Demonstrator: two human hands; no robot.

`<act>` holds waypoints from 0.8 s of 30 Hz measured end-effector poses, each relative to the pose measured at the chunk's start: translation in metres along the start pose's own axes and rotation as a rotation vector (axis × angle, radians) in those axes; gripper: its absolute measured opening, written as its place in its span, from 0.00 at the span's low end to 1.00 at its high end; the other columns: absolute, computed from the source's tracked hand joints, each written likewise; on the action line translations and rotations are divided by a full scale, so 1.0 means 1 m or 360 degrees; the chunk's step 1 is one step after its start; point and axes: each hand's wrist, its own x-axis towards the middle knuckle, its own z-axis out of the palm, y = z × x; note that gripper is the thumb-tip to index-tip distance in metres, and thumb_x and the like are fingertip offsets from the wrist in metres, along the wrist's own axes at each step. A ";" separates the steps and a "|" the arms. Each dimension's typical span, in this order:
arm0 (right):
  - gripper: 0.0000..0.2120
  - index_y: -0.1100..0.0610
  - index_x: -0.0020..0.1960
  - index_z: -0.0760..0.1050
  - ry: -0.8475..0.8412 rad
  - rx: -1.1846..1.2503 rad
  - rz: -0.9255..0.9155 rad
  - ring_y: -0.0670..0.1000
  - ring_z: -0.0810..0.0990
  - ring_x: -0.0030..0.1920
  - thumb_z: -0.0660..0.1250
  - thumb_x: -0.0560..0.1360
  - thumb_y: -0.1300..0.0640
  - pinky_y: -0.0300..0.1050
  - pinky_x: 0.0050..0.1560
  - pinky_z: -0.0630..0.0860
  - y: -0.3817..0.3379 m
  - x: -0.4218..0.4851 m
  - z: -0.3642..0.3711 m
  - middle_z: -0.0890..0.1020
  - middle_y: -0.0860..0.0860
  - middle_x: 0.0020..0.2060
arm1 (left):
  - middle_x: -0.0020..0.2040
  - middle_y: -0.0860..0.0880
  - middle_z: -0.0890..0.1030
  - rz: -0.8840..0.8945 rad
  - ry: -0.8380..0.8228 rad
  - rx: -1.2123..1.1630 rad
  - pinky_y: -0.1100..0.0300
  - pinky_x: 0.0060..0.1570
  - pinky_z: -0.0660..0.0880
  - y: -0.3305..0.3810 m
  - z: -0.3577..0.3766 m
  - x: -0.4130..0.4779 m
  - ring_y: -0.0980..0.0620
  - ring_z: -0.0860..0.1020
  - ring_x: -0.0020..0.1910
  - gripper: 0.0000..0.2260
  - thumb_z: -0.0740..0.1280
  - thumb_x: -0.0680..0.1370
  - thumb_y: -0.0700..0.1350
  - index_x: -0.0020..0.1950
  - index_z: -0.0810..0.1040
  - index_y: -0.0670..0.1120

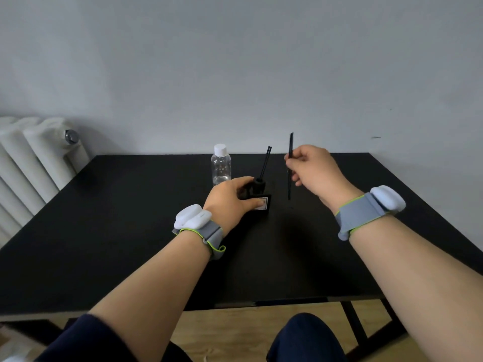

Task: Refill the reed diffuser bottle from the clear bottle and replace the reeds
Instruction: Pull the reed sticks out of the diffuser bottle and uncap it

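A small black diffuser bottle (261,198) with a white label stands on the black table (130,231). My left hand (230,199) grips it from the left, thumb on the label. Two black reeds (266,163) stick up out of its neck. My right hand (313,171) pinches a few black reeds (290,165) and holds them nearly upright in the air, to the right of the diffuser bottle. The clear bottle (221,165) with a white cap stands just behind my left hand, capped, with a little liquid at the bottom.
A white radiator (34,163) stands at the left against the grey wall, beside the table's left edge. The table's near edge runs across the lower part of the view, with a wooden floor (235,335) and my knees below.
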 end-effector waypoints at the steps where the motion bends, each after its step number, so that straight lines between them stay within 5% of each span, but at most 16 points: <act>1: 0.06 0.61 0.50 0.79 -0.0070 -0.0117 0.0006 0.52 0.79 0.33 0.66 0.76 0.60 0.51 0.42 0.80 0.005 0.000 0.002 0.80 0.51 0.35 | 0.57 0.55 0.80 -0.0004 0.0003 0.0010 0.68 0.56 0.67 0.000 0.000 0.000 0.59 0.76 0.56 0.26 0.75 0.69 0.47 0.66 0.74 0.52; 5: 0.08 0.57 0.51 0.81 -0.0290 -0.0479 -0.0017 0.52 0.80 0.39 0.71 0.73 0.57 0.46 0.44 0.76 0.021 -0.004 0.010 0.78 0.47 0.33 | 0.60 0.53 0.80 -0.0012 0.0004 0.0037 0.67 0.59 0.68 -0.001 0.001 0.001 0.57 0.76 0.60 0.27 0.76 0.69 0.48 0.67 0.74 0.52; 9: 0.13 0.56 0.58 0.80 -0.0431 -0.0687 -0.0017 0.49 0.77 0.42 0.71 0.74 0.55 0.40 0.46 0.71 0.028 -0.005 0.014 0.80 0.49 0.42 | 0.60 0.53 0.80 -0.0022 -0.0004 0.0055 0.67 0.59 0.68 -0.001 0.000 0.003 0.57 0.76 0.60 0.27 0.76 0.68 0.48 0.66 0.74 0.52; 13: 0.14 0.55 0.60 0.80 -0.0430 -0.0722 -0.0030 0.48 0.76 0.42 0.70 0.74 0.55 0.39 0.46 0.70 0.031 -0.005 0.016 0.84 0.53 0.52 | 0.60 0.54 0.80 -0.0011 0.0016 0.0055 0.66 0.60 0.69 -0.002 0.001 0.003 0.57 0.77 0.60 0.26 0.76 0.68 0.48 0.65 0.75 0.53; 24: 0.15 0.56 0.62 0.79 -0.0419 -0.0833 -0.0046 0.54 0.79 0.58 0.68 0.76 0.54 0.39 0.51 0.69 0.027 -0.010 0.011 0.82 0.53 0.57 | 0.60 0.53 0.80 -0.0029 0.0007 0.0054 0.66 0.60 0.68 -0.001 0.000 0.003 0.57 0.76 0.60 0.27 0.76 0.68 0.48 0.66 0.74 0.53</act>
